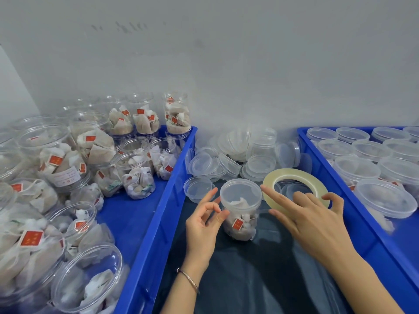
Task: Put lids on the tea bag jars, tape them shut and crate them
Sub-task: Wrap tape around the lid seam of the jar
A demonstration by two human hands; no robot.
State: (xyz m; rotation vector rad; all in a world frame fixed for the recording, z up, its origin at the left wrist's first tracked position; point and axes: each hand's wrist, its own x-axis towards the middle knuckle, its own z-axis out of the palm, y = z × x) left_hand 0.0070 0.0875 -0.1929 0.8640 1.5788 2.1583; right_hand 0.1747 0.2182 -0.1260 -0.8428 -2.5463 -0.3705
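I see the lidded jar [240,209] standing centre, between two crates: open jars [136,175] in the left crate [158,223], lidded ones [385,198] in the right crate [362,214], loose lids [238,155] piled behind.

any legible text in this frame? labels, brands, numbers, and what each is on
Nothing can be read with confidence.
Red tags on the tea bags: pale marks, too blurred to read.
White label on a jar in the left crate: small print, too small to read.
Red tag inside the lidded jar between the hands: blurred.
Tape roll, loose lids, blue crates: no text visible.
Wall: dark smudges, not legible as writing.
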